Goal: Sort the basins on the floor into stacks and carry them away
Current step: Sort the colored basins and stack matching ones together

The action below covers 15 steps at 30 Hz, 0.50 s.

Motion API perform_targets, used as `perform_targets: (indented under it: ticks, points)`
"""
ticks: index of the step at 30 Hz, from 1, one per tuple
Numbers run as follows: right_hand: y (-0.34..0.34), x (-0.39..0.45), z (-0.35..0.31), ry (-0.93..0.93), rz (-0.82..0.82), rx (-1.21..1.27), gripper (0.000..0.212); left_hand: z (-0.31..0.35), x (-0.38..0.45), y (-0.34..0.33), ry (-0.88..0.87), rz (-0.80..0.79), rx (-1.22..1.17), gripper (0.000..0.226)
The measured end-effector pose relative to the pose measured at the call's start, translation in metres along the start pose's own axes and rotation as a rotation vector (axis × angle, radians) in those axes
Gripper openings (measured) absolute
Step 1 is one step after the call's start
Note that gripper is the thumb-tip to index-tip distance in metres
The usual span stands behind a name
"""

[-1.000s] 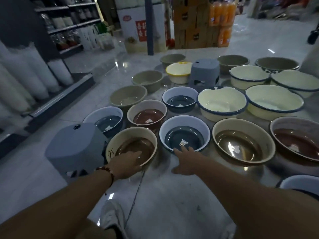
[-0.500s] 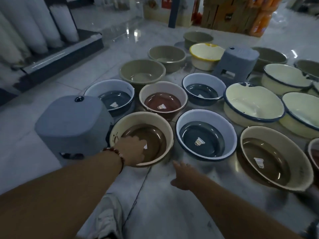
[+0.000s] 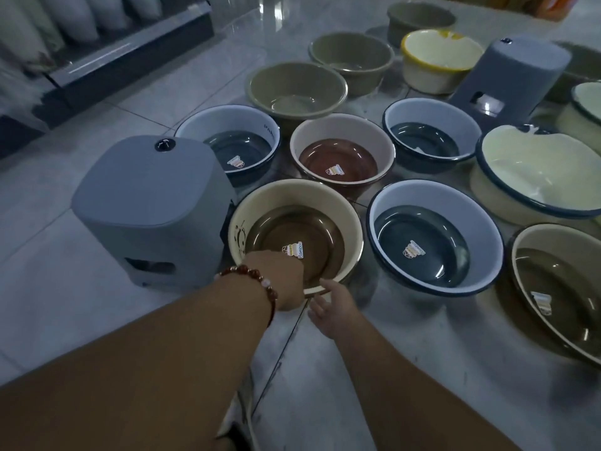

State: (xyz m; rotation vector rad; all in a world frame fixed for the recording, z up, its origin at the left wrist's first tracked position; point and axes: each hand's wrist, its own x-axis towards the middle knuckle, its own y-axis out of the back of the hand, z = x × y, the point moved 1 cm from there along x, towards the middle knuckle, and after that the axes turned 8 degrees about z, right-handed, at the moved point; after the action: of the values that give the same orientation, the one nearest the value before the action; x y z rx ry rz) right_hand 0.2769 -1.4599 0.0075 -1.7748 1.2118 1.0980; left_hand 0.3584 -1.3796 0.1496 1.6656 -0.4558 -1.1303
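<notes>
Several basins stand on the tiled floor. Nearest is a cream basin with a brown bottom [image 3: 292, 203]. My left hand [image 3: 279, 278], with a bead bracelet on the wrist, grips its near rim, fingers curled over the edge into the basin. My right hand [image 3: 328, 304] reaches under the same rim from the right, fingers relaxed and touching the edge. To the right sits a pale blue basin with a dark bottom [image 3: 435, 236]. Behind are a pink basin with a red-brown bottom [image 3: 341, 151] and two more blue ones [image 3: 234, 128] [image 3: 429, 131].
A grey plastic stool [image 3: 153, 203] stands right against the cream basin's left side; a second stool [image 3: 510, 76] is at the back right. Olive basins [image 3: 296, 89], a yellow-rimmed one [image 3: 435, 60] and cream basins with blue rims [image 3: 540, 177] fill the back and right. Shelving [image 3: 107, 53] lines the left.
My left hand has stayed on the cream basin's near rim. My right hand drew back from the blue basin and moved left to the cream basin's rim. The view tilted down and closer.
</notes>
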Motion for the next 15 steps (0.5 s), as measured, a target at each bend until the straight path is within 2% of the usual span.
perform_targets:
  ticks: [3, 7, 9, 10, 13, 15]
  points:
    - [0.003, 0.002, -0.011, -0.045, 0.014, 0.030, 0.021, -0.011, -0.004, 0.003, 0.026, -0.024, -0.027, 0.038]
    - [0.008, 0.000, -0.014, -0.138, 0.052, 0.074, 0.066, -0.021, -0.013, -0.001, 0.044, -0.074, -0.104, 0.038]
    - [0.006, 0.000, -0.013, -0.137, 0.005, 0.117, 0.076, -0.024, -0.019, -0.007, 0.038, -0.091, -0.130, 0.034]
    - [0.004, 0.001, -0.011, -0.128, -0.017, 0.116, 0.072, -0.024, -0.022, -0.010, 0.042, -0.102, -0.133, 0.035]
    - [-0.002, 0.005, -0.007, -0.088, -0.089, 0.116, 0.038, -0.029, -0.028, -0.019, 0.063, -0.149, -0.149, 0.042]
    - [-0.005, 0.005, -0.004, -0.055, -0.077, 0.093, 0.022, -0.035, -0.030, -0.019, 0.079, -0.158, -0.170, 0.045]
